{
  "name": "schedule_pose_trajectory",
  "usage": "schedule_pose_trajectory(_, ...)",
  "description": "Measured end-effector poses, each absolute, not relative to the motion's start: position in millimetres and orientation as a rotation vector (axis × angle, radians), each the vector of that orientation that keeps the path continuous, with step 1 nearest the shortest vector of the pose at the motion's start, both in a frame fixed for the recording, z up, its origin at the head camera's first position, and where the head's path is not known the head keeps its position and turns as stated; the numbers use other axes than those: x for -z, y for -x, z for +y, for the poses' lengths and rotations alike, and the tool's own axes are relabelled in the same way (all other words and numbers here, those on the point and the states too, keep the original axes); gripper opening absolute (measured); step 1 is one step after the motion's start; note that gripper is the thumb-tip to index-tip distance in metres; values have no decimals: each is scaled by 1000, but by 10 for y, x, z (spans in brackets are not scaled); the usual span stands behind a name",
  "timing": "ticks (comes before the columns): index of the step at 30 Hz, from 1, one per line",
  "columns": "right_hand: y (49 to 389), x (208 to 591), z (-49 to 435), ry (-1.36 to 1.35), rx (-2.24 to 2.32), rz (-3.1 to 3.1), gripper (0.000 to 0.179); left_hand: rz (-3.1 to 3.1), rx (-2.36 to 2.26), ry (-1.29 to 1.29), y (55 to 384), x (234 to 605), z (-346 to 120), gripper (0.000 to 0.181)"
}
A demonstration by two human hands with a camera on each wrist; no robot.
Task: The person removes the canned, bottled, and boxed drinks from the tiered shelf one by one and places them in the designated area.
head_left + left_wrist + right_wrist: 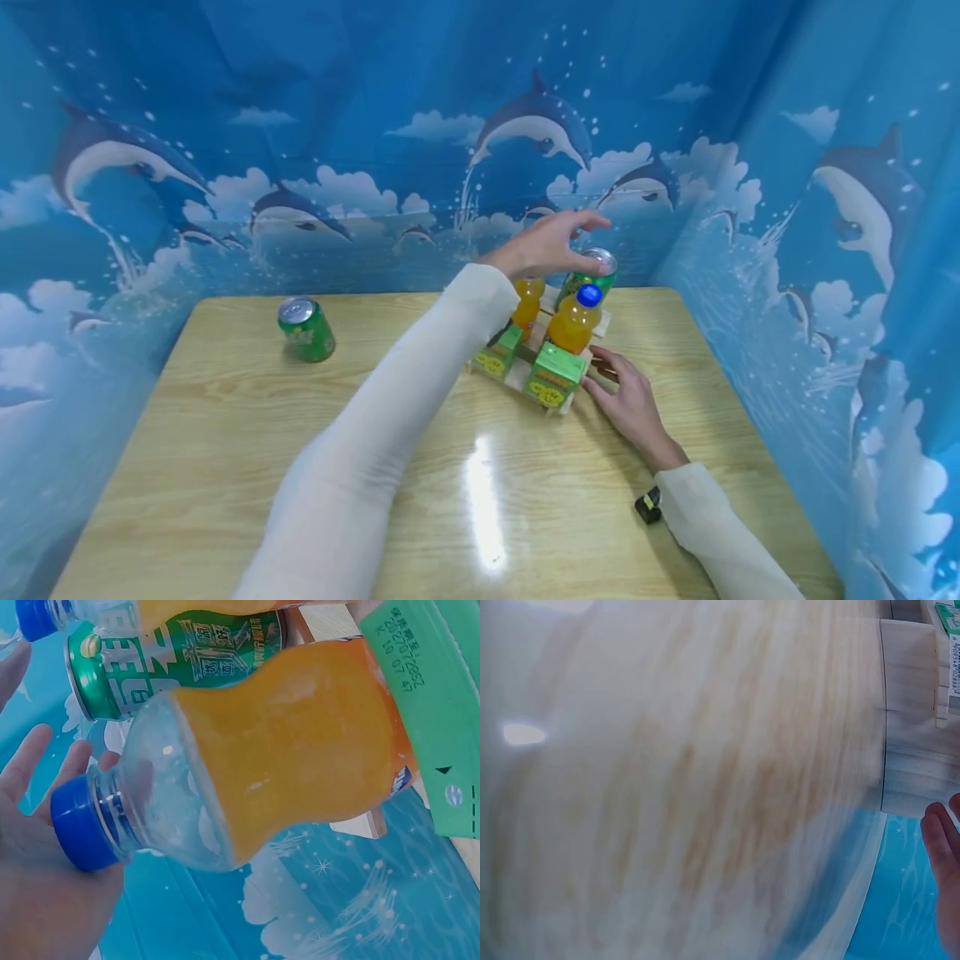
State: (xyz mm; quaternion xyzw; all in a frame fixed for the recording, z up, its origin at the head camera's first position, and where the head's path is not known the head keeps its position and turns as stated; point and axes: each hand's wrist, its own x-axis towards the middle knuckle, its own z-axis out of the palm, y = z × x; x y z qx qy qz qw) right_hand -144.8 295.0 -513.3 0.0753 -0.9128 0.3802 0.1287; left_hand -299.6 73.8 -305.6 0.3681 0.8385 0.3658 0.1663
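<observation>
A small stepped wooden stand (911, 720) holds drinks at the table's back right. On its front step sit two green cartons, a right one (553, 377) and a left one (497, 354). Behind them stand two orange-drink bottles, the nearer (572, 327) blue-capped, the other (528, 302) partly behind my left sleeve. My left hand (549, 242) is over the back of the stand, fingers spread, thumb at the top of a green can (572, 288). With fingers extended, my right hand (628, 402) rests at the stand's right side.
Another green can (307, 329) stands upright at the table's back left. A small black device (648, 505) is at my right cuff. A blue dolphin-print curtain (360, 125) encloses the back and right of the wooden table (225, 467).
</observation>
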Motion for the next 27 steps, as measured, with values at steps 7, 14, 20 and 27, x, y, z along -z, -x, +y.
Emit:
schedule_pose_trajectory(7,1454,5143,2953,-219,-1109,-2660,58,2423,-926,-1044,3005,3049,801,74)
schedule_pose_trajectory(14,1462,5146,2960,-217,-1129,-2658,58,2420,-820,-1031,3000,3027,865,76)
schedule_pose_trajectory(20,1464,5152,2965,-208,-1140,-2661,58,2388,-789,-1006,2981,3007,874,75)
schedule_pose_trajectory(27,1470,5154,2953,-209,-1142,-2651,58,2375,-699,-971,2976,2956,911,76)
